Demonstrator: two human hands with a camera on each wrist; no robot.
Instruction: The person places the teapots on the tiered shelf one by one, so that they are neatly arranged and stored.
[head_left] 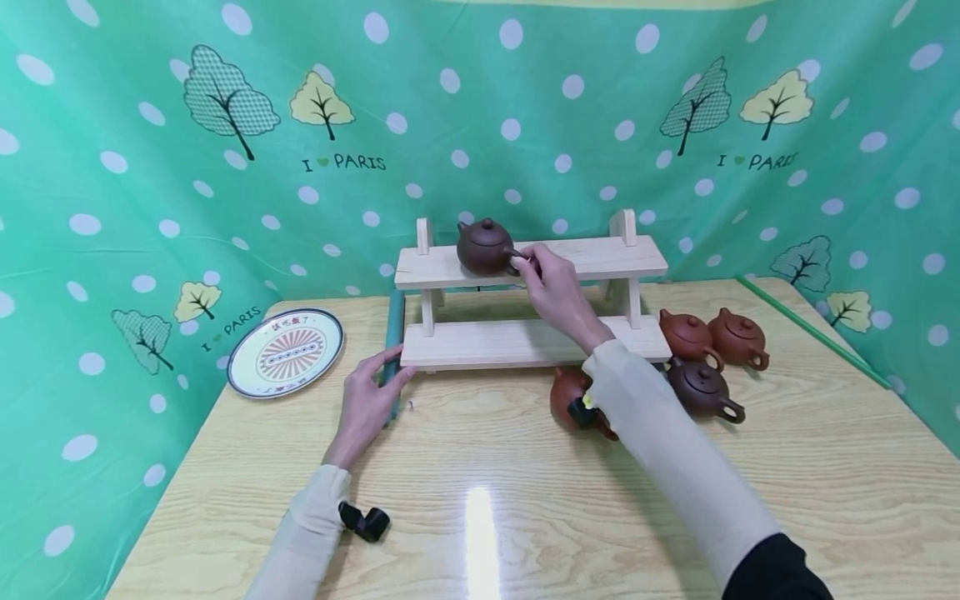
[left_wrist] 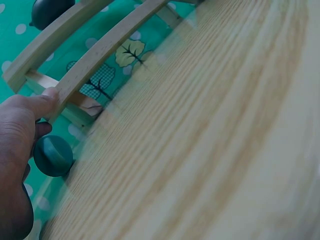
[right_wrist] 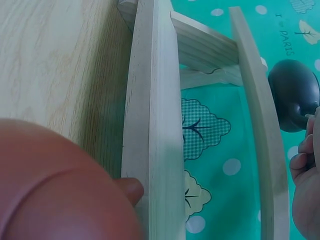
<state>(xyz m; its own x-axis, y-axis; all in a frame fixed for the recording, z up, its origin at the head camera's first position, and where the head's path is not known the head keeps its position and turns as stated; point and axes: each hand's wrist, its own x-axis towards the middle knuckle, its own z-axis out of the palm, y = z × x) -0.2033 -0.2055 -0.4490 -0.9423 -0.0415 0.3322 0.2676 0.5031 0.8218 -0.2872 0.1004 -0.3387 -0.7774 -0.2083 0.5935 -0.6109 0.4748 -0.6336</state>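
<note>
On the upper board of a two-tier wooden display shelf [head_left: 495, 343] sits a dark brown teapot [head_left: 483, 247], its spout to the left. My right hand [head_left: 553, 287] pinches its handle, reaching over the lower board. That same teapot [right_wrist: 294, 95] appears at the right of the right wrist view, with the fingertips at its handle. My left hand [head_left: 367, 404] grips the left end of the lower board. In the left wrist view the thumb of the left hand [left_wrist: 17, 130] lies against the board's edge, with other fingers partly hidden below it.
A reddish teapot [head_left: 567, 396] stands before the shelf, partly behind my right sleeve. Two more reddish teapots [head_left: 686, 335] [head_left: 738, 337] and a dark one [head_left: 701, 387] stand at right. A patterned plate [head_left: 285, 353] lies left; a teal rod [head_left: 394, 321] and green stick [head_left: 813, 329] flank.
</note>
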